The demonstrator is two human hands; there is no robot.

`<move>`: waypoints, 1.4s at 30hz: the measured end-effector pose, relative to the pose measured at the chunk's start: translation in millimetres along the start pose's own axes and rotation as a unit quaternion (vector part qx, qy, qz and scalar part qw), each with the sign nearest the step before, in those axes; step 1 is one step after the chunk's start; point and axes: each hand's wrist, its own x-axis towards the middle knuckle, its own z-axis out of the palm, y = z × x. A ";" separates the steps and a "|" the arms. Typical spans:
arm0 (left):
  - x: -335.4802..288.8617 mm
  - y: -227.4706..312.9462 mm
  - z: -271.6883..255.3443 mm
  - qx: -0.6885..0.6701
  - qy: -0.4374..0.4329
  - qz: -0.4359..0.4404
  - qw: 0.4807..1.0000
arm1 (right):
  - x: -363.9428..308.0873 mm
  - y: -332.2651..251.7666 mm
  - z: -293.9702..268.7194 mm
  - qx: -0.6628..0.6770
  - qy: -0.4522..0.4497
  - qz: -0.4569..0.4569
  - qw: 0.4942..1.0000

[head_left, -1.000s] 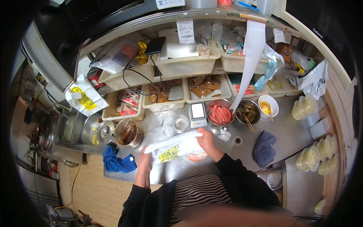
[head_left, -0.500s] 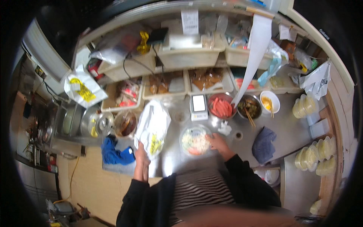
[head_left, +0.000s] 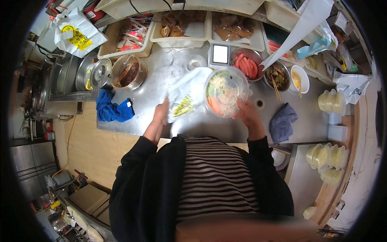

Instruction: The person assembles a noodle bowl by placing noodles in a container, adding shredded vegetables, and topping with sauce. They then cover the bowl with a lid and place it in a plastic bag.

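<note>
My left hand is closed on the edge of a white plastic bag with yellow print, which lies slantwise above the steel counter. My right hand grips the rim of a clear round takeout bowl with a transparent lid. Pale shreds, green pieces and something orange show through that lid. The bowl's left side overlaps the bag's upper end; whether it is inside the bag I cannot tell. Just behind the bowl are a small scale with a bright display and a metal bowl of red sausages.
A blue cloth lies at the counter's left, a grey-blue cloth at its right. A tub of dark sauce stands back left. Further right are a bowl with chopsticks and a white bowl. Stacked clear containers line the right edge.
The lidded bowl has been lifted and now overlaps the bag. My left hand has brought the bag rightward to it. The view has tipped further down.
</note>
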 end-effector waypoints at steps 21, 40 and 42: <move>-63.1 40.3 62.2 0.395 0.076 0.552 0.730 | 28.8 52.7 5.8 -0.464 0.063 0.055 0.882; -97.3 65.3 34.5 0.130 -0.139 0.253 0.949 | 9.8 -12.3 23.3 -0.372 0.223 -0.205 0.877; -107.1 65.4 42.0 0.330 0.043 0.426 0.841 | 17.4 -17.7 26.4 -0.218 0.151 -0.151 0.952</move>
